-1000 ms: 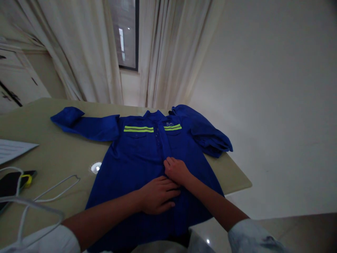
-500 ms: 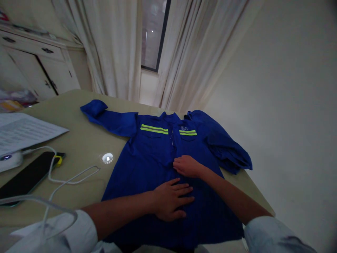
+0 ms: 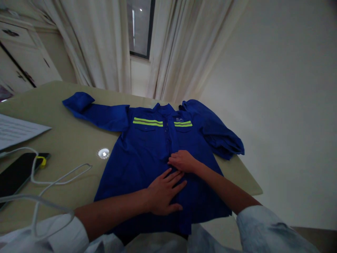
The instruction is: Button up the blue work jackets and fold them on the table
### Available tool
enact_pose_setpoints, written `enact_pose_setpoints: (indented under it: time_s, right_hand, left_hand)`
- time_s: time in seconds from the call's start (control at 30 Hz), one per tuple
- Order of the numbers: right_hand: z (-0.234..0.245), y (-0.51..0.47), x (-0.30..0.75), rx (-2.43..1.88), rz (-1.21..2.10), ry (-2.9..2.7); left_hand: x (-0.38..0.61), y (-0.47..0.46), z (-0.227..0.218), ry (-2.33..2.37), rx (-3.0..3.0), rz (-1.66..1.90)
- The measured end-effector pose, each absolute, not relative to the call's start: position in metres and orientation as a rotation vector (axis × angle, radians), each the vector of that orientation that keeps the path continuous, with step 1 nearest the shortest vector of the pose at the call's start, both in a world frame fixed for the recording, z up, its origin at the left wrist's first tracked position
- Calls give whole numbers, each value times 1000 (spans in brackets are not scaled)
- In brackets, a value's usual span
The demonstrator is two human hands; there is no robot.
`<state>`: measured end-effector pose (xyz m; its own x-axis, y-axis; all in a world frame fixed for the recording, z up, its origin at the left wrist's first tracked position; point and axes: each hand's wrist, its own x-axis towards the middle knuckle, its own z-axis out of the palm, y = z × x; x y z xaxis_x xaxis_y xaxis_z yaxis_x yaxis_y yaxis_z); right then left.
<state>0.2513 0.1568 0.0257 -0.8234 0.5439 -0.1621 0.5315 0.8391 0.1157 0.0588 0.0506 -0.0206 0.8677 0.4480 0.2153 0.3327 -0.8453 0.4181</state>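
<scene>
A blue work jacket (image 3: 137, 165) lies front up on the table, its collar away from me and yellow-green reflective strips across the chest. Its left-side sleeve in view stretches out flat; the other sleeve is bunched at the right. My left hand (image 3: 164, 193) rests flat on the lower front with fingers spread, the fingertips close to my right hand. With fingers curled together, my right hand (image 3: 183, 161) pinches the edge of the front placket at mid-jacket. Above it the placket is partly parted near the collar.
On the table (image 3: 65, 144) at left lie a printed paper sheet (image 3: 19, 130), a dark phone (image 3: 18, 168) and a white cable (image 3: 63, 181). A small shiny round object (image 3: 103, 153) sits beside the jacket. Curtains (image 3: 105, 45), a cabinet (image 3: 23, 52) and a wall (image 3: 276, 105) stand beyond.
My left hand has slid up the jacket front toward my right hand. My right hand keeps its pinch at the placket. The whole view has shifted slightly.
</scene>
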Motion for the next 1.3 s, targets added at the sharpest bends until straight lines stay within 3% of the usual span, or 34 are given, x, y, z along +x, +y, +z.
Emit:
enact_pose_setpoints:
  time_s: [0.37,0.63,0.8,0.97,1.07,1.3]
  right_hand:
    - [20,197,259,954,-197,2889]
    - [11,300,218,1705,-371,2728]
    - [3,293,225,1985,-412,2767]
    - [-10,262,259,2397,-370,2720]
    - [-17,253,262,2503,-395,2792]
    - [-18,251,243,2251,-112,2799]
  left_hand:
    - [58,50,-10,576,2597,381]
    - [54,59,4,560,2468,430]
    - [13,129,34,861,2082,765]
    - [-94,233,56,1803,1770,1244]
    - [-139,280,54,2233,1545,1228]
    - [-70,364,43,1883,1726,985]
